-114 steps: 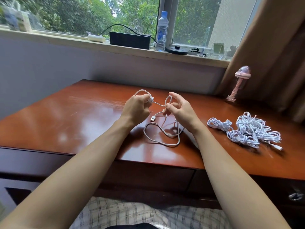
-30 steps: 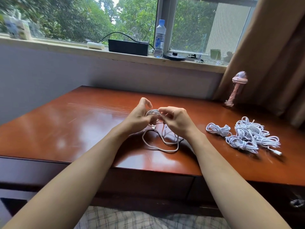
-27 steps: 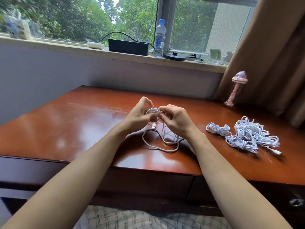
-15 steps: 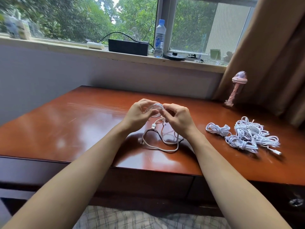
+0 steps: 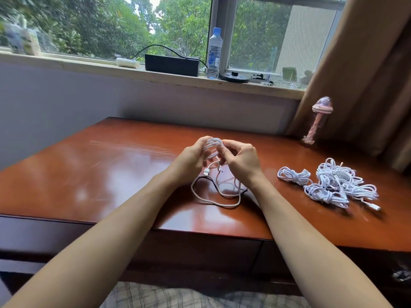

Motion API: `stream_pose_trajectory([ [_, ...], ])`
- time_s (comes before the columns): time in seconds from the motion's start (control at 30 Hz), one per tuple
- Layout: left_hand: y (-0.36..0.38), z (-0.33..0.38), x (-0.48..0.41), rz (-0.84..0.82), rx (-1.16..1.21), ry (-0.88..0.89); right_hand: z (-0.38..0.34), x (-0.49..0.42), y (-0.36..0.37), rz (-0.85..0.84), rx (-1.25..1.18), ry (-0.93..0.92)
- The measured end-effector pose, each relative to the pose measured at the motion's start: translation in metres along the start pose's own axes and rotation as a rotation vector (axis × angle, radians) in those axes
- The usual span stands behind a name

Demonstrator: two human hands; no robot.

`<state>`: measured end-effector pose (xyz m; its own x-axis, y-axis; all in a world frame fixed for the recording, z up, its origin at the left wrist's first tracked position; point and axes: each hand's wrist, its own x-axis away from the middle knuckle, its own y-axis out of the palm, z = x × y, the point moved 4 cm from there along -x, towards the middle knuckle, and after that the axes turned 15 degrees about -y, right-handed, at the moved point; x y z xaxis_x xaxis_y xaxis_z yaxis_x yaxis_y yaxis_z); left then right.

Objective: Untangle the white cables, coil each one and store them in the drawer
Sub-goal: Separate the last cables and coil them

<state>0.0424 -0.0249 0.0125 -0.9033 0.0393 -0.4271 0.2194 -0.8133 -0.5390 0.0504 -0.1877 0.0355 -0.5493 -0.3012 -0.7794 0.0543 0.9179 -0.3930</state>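
Head view has us mid-wind: our left hand (image 5: 191, 158) grips the small coil (image 5: 213, 144) between curled fingers and thumb, raised just above the desk (image 5: 111, 174), while our right hand (image 5: 241, 161) pinches a strand at the coil's right side, ready to lay the next turn. The loose tail (image 5: 216, 196) of the same white lead lies in slack loops on the desk below both hands, and its USB plug (image 5: 206, 173) sits just under the left hand. To do this well, we judge, the left hand should hold the turns flat and of one size, and the right should let the lead slide through a light pinch, so that any twist runs out toward the free end rather than kinking. We should watch where the slack loops cross each other, since a hard pull there could cinch a knot. Well to the right, the tangled pile (image 5: 338, 185) and a small bundle (image 5: 293, 175) just beside it wait their turn, and the drawer front (image 5: 200, 250) under the desk edge looks closed.
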Motion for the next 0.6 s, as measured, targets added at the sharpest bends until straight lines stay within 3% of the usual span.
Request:
stream_pose_trajectory([
  [0.6, 0.001, -0.001, -0.003, -0.036, 0.023, -0.081, 0.018, 0.001, 0.002, -0.012, -0.007, 0.061],
])
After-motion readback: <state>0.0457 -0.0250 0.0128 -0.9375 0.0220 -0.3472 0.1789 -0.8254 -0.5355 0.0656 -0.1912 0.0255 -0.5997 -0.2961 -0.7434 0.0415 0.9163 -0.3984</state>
